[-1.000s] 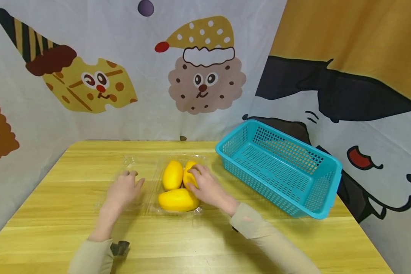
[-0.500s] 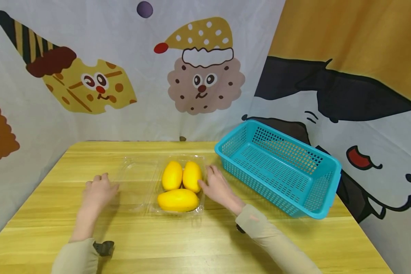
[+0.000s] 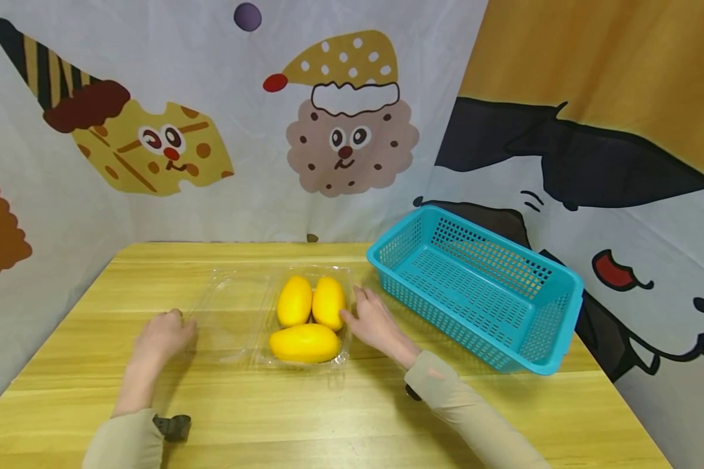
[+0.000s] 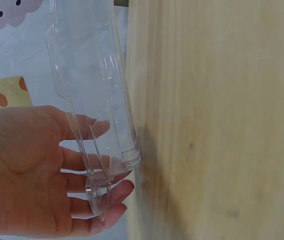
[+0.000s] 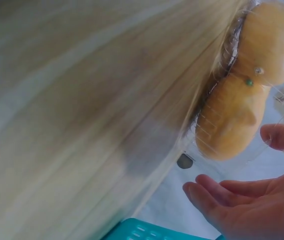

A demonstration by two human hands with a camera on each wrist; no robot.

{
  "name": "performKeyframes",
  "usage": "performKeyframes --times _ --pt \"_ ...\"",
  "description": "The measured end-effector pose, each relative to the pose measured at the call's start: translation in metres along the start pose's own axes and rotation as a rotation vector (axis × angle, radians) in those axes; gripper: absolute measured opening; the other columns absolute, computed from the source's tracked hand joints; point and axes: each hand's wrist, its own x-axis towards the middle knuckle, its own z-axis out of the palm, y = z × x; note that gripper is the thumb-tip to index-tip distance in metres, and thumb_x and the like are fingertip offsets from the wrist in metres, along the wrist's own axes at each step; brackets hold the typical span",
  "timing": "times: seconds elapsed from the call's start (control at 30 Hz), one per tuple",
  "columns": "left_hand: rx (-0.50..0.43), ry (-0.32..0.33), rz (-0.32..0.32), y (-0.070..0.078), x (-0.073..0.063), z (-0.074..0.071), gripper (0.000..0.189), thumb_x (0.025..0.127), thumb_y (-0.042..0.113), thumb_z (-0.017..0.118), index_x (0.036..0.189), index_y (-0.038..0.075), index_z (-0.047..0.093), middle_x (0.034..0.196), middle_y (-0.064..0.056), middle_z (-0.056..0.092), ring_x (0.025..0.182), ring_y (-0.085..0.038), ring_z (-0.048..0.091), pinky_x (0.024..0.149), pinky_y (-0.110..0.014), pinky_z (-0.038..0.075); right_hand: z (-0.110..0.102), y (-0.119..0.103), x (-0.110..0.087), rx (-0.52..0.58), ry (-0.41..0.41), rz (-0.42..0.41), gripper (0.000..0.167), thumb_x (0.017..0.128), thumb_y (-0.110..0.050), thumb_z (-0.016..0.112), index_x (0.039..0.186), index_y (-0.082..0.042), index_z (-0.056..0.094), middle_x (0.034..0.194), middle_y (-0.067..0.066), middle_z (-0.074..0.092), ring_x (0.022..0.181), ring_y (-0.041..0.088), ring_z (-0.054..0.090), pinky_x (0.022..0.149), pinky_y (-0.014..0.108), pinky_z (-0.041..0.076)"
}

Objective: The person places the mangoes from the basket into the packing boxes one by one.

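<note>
**Bare left hand (image 3: 163,335) and bare right hand (image 3: 381,326) flank a clear, rectangular, hinged plastic box (image 3: 258,319)**

The box lies unfolded on a yellowish wood-grain table (image 3: 305,417), around the middle of the head view. Its see-through lid (image 3: 229,319) is spread toward nine o'clock, and its clear tray (image 3: 345,352) sits toward three. In the tray are three smooth, yellow, oval mangoes: one at eleven o'clock (image 3: 294,301) and one at one o'clock (image 3: 328,303), side by side and lengthwise, with the third at six o'clock (image 3: 304,343), lying crosswise.

The left hand is at the lid's nine o'clock edge. In its wrist view the thumb and gently bent fingers show partly through the clear rim; whether they grip it, I cannot tell.

The right hand is at the tray's three o'clock side, its fingers loose and grasping nothing, the thumb tip at the clear side wall beside the one o'clock mango.

Between two and three o'clock from the tray stands a turquoise, perforated, rectangular plastic basket (image 3: 573,312), set at a slant and near the right hand. Beige sleeves (image 3: 472,407) cover both forearms. At twelve o'clock, beyond the table, hangs a pale cloth (image 3: 252,215) printed with cartoon figures.
</note>
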Motion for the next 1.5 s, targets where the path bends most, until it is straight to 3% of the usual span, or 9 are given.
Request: performKeyframes --times 0.1,0.33,0.43,0.63,0.8,1.07,1.2,1.33,1.5 --pt "-0.025 -0.018 0.007 0.000 0.001 0.000 0.058 0.100 0.026 0.037 0.129 -0.024 0.035 0.129 -0.047 0.039 0.076 -0.030 0.052 0.063 -0.038 0.046 0.000 0.000 0.000 0.006 -0.008 0.010 0.067 0.094 -0.034 0.057 0.142 0.007 0.034 0.147 0.028 0.036 0.138 0.040 0.035 0.114 0.051 0.031" --pt "-0.049 -0.014 -0.011 0.002 -0.002 -0.005 0.060 0.100 0.027 0.035 0.132 -0.024 0.032 0.133 -0.046 0.034 0.112 -0.058 0.046 0.090 -0.066 0.042 0.001 0.002 0.001 0.018 -0.021 0.020 0.066 0.095 -0.035 0.056 0.143 0.006 0.034 0.147 0.027 0.036 0.139 0.039 0.033 0.115 0.050 0.029" --pt "-0.061 0.023 -0.010 0.004 -0.004 -0.010 0.057 0.099 0.025 0.037 0.130 -0.024 0.034 0.130 -0.047 0.035 0.115 -0.060 0.041 0.089 -0.065 0.043 0.001 0.002 0.001 0.019 -0.018 0.012 0.066 0.095 -0.034 0.056 0.142 0.006 0.034 0.147 0.027 0.036 0.138 0.039 0.034 0.115 0.050 0.029" --pt "-0.071 0.154 0.043 0.008 -0.013 -0.023 0.045 0.096 0.014 0.040 0.122 -0.023 0.042 0.117 -0.043 0.049 0.083 -0.043 0.058 0.065 -0.046 0.051 0.001 0.002 0.001 0.022 -0.029 0.024 0.066 0.095 -0.034 0.056 0.143 0.005 0.034 0.148 0.026 0.034 0.139 0.038 0.033 0.115 0.050 0.029" --pt "-0.078 0.220 0.046 0.018 -0.024 -0.036 0.044 0.096 0.013 0.036 0.125 -0.020 0.041 0.108 -0.039 0.058 0.052 -0.020 0.046 0.044 -0.031 0.037 0.000 0.002 0.001 0.037 -0.036 0.033 0.066 0.095 -0.034 0.056 0.144 0.004 0.033 0.149 0.026 0.033 0.140 0.038 0.031 0.115 0.050 0.028" --pt "-0.106 0.406 0.075 0.051 -0.044 -0.052 0.040 0.096 0.011 0.034 0.124 -0.014 0.047 0.103 -0.036 0.062 0.040 -0.017 0.035 0.038 -0.029 0.030 -0.002 0.001 0.000 0.046 -0.041 0.034 0.066 0.095 -0.034 0.055 0.144 0.004 0.033 0.149 0.026 0.033 0.140 0.039 0.031 0.115 0.051 0.028" --pt "-0.141 0.476 0.068 0.069 -0.050 -0.058 0.041 0.094 0.012 0.035 0.123 -0.012 0.050 0.098 -0.032 0.064 0.040 -0.017 0.037 0.038 -0.029 0.031 -0.002 0.001 0.000 0.054 -0.042 0.040 0.065 0.096 -0.035 0.055 0.144 0.003 0.032 0.149 0.026 0.033 0.141 0.038 0.029 0.115 0.051 0.027" --pt "-0.164 0.549 0.118 0.086 -0.055 -0.062 0.039 0.095 0.015 0.042 0.119 -0.014 0.054 0.098 -0.032 0.065 0.047 -0.025 0.055 0.040 -0.032 0.040 -0.002 0.001 0.000 0.055 -0.043 0.039 0.065 0.096 -0.035 0.054 0.144 0.003 0.033 0.149 0.026 0.033 0.141 0.038 0.029 0.115 0.051 0.027" --pt "-0.211 0.562 0.187 0.106 -0.063 -0.064 0.047 0.100 0.029 0.043 0.119 -0.012 0.057 0.103 -0.032 0.065 0.084 -0.043 0.067 0.064 -0.049 0.054 -0.001 0.002 0.001 0.066 -0.040 0.035 0.065 0.096 -0.035 0.054 0.144 0.003 0.033 0.148 0.026 0.035 0.141 0.039 0.030 0.115 0.052 0.027"
